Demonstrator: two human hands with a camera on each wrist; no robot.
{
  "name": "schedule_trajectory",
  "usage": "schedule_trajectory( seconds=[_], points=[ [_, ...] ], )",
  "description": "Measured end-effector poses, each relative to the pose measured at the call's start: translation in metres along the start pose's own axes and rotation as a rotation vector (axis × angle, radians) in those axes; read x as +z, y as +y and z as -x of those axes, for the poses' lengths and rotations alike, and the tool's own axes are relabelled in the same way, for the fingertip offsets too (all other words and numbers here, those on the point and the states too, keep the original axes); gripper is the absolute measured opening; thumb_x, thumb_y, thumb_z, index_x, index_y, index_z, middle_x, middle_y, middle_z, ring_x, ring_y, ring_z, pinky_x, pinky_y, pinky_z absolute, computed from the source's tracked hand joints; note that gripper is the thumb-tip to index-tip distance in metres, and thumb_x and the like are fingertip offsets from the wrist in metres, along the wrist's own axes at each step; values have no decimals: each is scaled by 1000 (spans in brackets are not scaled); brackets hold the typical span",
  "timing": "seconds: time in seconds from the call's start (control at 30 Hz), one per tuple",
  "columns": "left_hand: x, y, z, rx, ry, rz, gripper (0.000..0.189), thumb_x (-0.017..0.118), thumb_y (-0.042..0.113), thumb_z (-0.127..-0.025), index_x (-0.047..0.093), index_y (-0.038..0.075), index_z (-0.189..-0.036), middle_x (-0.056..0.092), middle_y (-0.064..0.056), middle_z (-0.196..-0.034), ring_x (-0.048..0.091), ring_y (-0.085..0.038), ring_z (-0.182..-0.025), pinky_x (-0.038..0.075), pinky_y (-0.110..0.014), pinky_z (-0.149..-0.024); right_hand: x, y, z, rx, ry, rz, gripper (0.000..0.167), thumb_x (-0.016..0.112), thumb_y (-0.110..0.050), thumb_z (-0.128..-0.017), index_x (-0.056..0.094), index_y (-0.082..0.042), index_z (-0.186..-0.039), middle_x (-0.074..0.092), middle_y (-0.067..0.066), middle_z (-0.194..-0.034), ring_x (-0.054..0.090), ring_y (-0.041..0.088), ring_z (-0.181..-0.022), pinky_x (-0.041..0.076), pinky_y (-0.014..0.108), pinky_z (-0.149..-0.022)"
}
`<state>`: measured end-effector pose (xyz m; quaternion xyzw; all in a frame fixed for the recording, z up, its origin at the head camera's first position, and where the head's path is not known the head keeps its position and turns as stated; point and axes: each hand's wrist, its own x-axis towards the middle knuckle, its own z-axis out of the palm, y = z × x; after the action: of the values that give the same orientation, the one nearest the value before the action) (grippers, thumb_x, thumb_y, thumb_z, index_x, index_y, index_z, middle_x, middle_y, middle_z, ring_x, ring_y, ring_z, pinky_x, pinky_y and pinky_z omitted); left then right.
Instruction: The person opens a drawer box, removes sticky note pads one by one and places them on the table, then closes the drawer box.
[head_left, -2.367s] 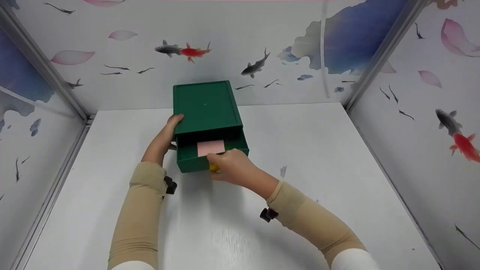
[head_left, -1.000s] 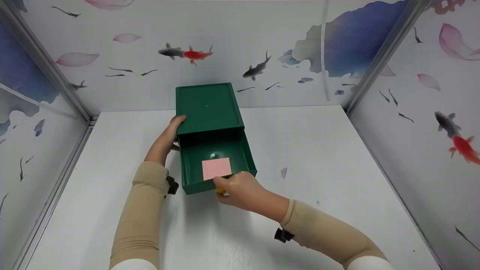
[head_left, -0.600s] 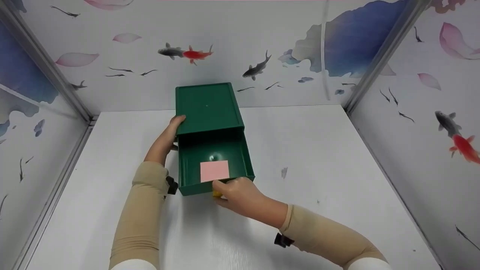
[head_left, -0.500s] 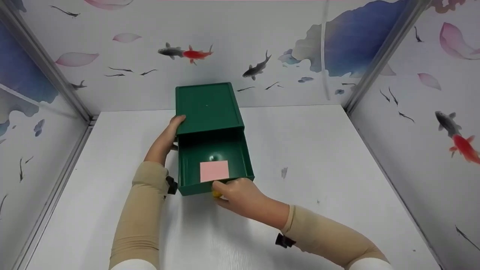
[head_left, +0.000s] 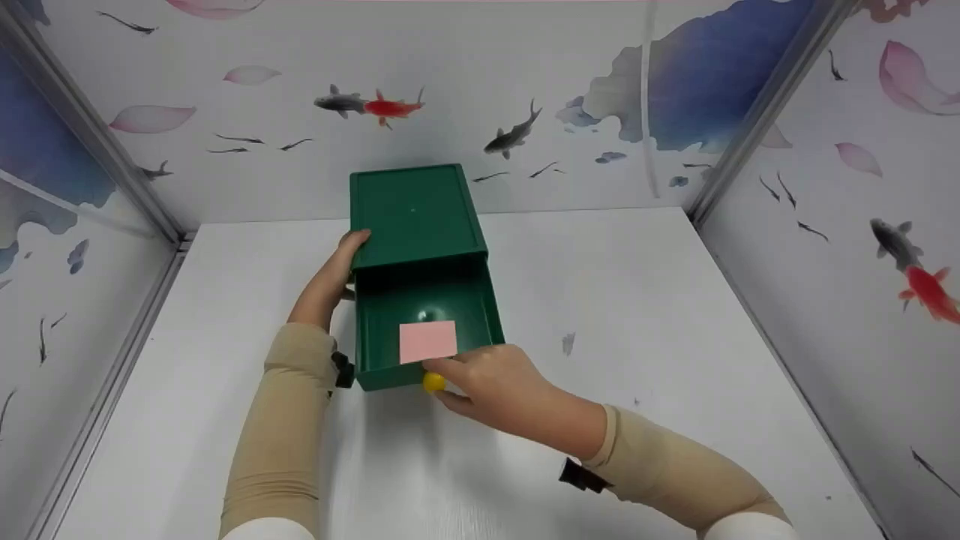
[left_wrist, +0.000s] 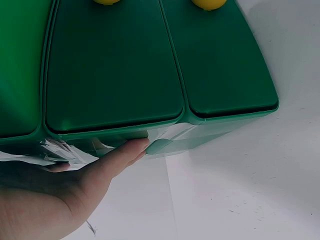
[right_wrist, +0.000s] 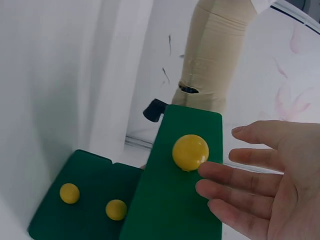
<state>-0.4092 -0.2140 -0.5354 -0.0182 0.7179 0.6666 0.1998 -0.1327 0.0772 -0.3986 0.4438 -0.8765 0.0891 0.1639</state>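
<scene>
A green drawer cabinet stands near the back wall, its top drawer pulled well out. Inside that drawer, near the front, lies a square pink paper. My left hand rests against the cabinet's left side, fingers extended along it in the left wrist view. At the drawer front, my right hand is beside the yellow round knob. The right wrist view shows its fingers spread and nearly straight, the fingertips right by the knob without gripping it.
Two lower drawers are shut, each with a yellow knob. The white tabletop reaches the printed back wall. Side walls in metal frames bound the table.
The right hand drew the top drawer out toward me, and the pink paper came with it. Since then its fingers have loosened from the knob. The left hand stays at the cabinet's side.
</scene>
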Motion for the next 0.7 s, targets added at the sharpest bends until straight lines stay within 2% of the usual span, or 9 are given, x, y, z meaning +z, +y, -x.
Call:
schedule_trajectory(
  seconds=[0.03,0.07,0.1,0.17,0.2,0.33,0.53,0.6,0.7],
  points=[
    [12,14,24,-20,12,-34,81,40,66,-90,0,41,-155,21,-20,-153,35,-41,-130,36,-60,-98,-4,2,-1,4,5,-18,24,76,-27,-87,68,-14,-106,66,-3,-68,59,9,-55,44,17,-49],
    [27,35,57,-81,41,-104,84,30,66,-92,-17,34,-154,8,-25,-156,25,-48,-134,28,-66,-101,-9,4,-3,10,10,-36,25,75,-26,-87,69,-13,-108,65,-3,-67,58,9,-54,42,17,-47],
    [38,50,79,-73,41,-114,85,29,64,-93,-16,28,-155,8,-28,-154,25,-49,-134,28,-65,-102,-13,6,-4,20,10,-48,25,75,-26,-88,68,-13,-109,65,-2,-67,57,9,-53,42,17,-47],
    [57,79,119,-67,41,-141,84,26,58,-95,-15,18,-155,8,-32,-152,25,-50,-134,28,-62,-104,-20,10,-7,40,8,-71,26,73,-26,-89,69,-12,-111,68,-1,-73,59,10,-56,44,18,-49],
    [59,83,127,-60,30,-135,85,29,57,-94,-14,16,-156,9,-33,-152,26,-50,-134,29,-61,-104,-24,12,-9,54,3,-86,26,72,-27,-90,70,-11,-112,69,0,-76,61,10,-58,46,19,-50],
    [60,87,136,-63,25,-137,89,32,60,-93,-13,17,-156,11,-32,-152,27,-48,-134,31,-60,-103,-35,21,-20,112,-68,-158,28,67,-31,-94,71,-10,-113,73,2,-92,66,13,-73,53,26,-62],
    [56,79,126,-70,55,-136,88,30,66,-92,-12,24,-156,14,-28,-153,28,-45,-134,29,-60,-105,-41,36,-44,250,-344,-356,34,60,-36,-98,70,-12,-121,70,0,-105,64,19,-94,53,32,-78],
    [57,81,129,-58,46,-129,87,31,65,-91,-11,25,-157,13,-28,-153,28,-46,-134,29,-60,-104,-40,42,-51,285,-427,-424,36,59,-36,-99,69,-12,-123,68,0,-111,62,18,-100,51,33,-83],
    [52,78,119,-66,37,-77,84,32,61,-93,-9,25,-157,10,-26,-155,25,-47,-135,27,-63,-104,-36,52,-62,317,-523,-509,40,56,-38,-100,66,-11,-127,67,1,-116,60,17,-103,51,33,-87]
  ],
)
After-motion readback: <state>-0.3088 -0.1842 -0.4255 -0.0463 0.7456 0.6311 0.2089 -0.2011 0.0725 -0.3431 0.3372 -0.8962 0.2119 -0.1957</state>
